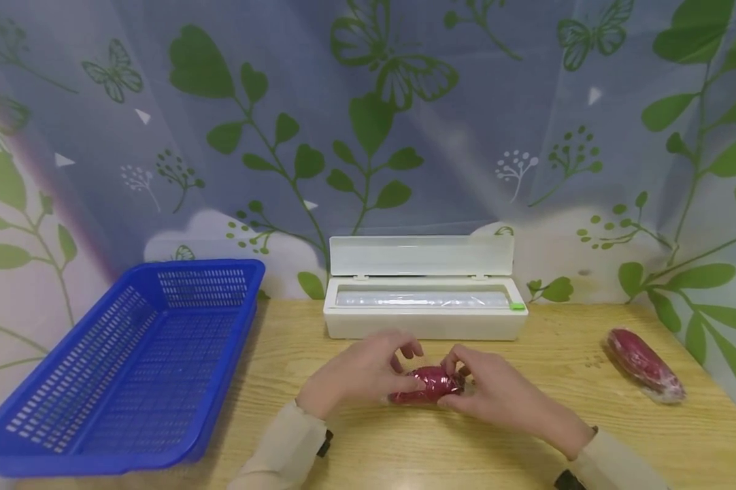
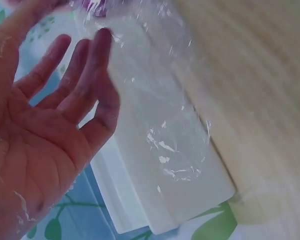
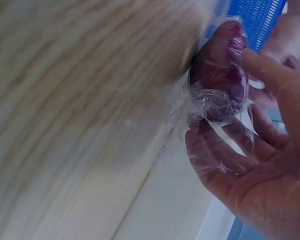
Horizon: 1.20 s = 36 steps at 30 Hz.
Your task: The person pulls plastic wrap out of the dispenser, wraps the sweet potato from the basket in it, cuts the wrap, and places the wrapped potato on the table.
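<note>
A purple-red, elongated vegetable (image 1: pixel 429 384), which looks like a sweet potato, lies on the table in clear cling film (image 3: pixel 212 102). My left hand (image 1: pixel 374 374) is at its left end, thumb against it. In the left wrist view, that hand's fingers are spread and loosely bent, with loose film beside them. At the other end, my right hand (image 1: pixel 496 391) pinches the film-wrapped vegetable. The right wrist view shows the thumb along its side and the fingers at the bunched film. Just behind both hands is a white cling film box (image 1: pixel 426 325), lid raised, with a clear roll inside.
Another film-wrapped purple-red vegetable (image 1: pixel 645 363) lies at the table's right. A blue plastic basket (image 1: pixel 224 381) with slotted sides stands at the left. Behind the wooden table (image 1: pixel 368 456) hangs a leaf-patterned cloth (image 1: pixel 466 136). A green slider (image 1: pixel 517 306) sits on the box's right end.
</note>
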Tool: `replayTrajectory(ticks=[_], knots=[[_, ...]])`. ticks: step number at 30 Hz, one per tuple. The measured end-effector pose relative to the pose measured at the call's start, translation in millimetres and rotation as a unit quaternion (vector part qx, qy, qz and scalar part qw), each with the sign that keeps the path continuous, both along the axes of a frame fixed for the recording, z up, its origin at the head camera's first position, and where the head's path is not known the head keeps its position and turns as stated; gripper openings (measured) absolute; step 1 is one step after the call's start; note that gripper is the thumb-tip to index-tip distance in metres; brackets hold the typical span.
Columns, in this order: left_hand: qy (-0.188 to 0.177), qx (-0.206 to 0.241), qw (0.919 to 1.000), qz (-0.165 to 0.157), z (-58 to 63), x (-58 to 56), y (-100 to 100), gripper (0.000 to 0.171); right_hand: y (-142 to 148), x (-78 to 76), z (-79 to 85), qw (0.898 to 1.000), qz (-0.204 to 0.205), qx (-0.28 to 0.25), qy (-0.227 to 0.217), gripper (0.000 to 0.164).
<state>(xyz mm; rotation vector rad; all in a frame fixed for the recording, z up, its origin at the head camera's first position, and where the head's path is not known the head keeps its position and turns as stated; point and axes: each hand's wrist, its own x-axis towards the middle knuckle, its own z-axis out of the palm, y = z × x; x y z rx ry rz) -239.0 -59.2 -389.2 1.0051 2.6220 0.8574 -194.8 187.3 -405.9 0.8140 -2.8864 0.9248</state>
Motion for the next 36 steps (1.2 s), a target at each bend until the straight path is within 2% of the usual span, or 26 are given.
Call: replayTrajectory(ticks=[3, 6, 9, 13, 16, 18, 24, 30, 36], knots=[[0.038, -0.001, 0.9992, 0.01, 4.0, -6.0, -1, 0.039, -3, -3.6, 0.2, 1.0, -0.009, -0.015, -0.019, 0.042], [0.082, -0.026, 0.9962, 0.012, 5.7, -11.1, 0, 0.04, -4, -6.6, -0.2, 0.999, -0.009, -0.028, -0.023, 0.051], [0.118, -0.06, 0.9912, 0.001, 2.4, -16.2, 3, 0.039, -6, -8.7, -1.5, 0.999, -0.008, -0.028, -0.023, 0.061], [0.145, -0.082, 0.9859, -0.013, -4.0, -20.9, 6, 0.02, -9, -9.2, -3.9, 0.999, -0.016, -0.019, -0.03, 0.065], [0.147, -0.078, 0.986, -0.011, -5.3, -20.6, 6, 0.008, -11, -8.7, -4.8, 0.999, -0.021, -0.018, -0.034, 0.064], [0.155, -0.077, 0.9848, -0.016, -4.4, -19.4, 5, 0.006, -12, -8.5, -4.2, 0.999, -0.019, -0.02, -0.037, 0.057], [0.175, -0.063, 0.981, -0.056, -0.5, -9.5, 0, 0.008, -11, -10.1, -0.8, 0.998, 0.003, -0.024, -0.05, 0.036], [0.148, -0.051, 0.9865, -0.047, -2.8, -0.2, -9, 0.009, -8, -11.3, -0.3, 0.998, 0.022, -0.02, -0.059, 0.031], [0.132, -0.046, 0.9887, -0.055, -1.4, 6.3, -12, 0.013, -5, -9.2, -3.1, 0.999, 0.038, -0.012, -0.015, 0.02]])
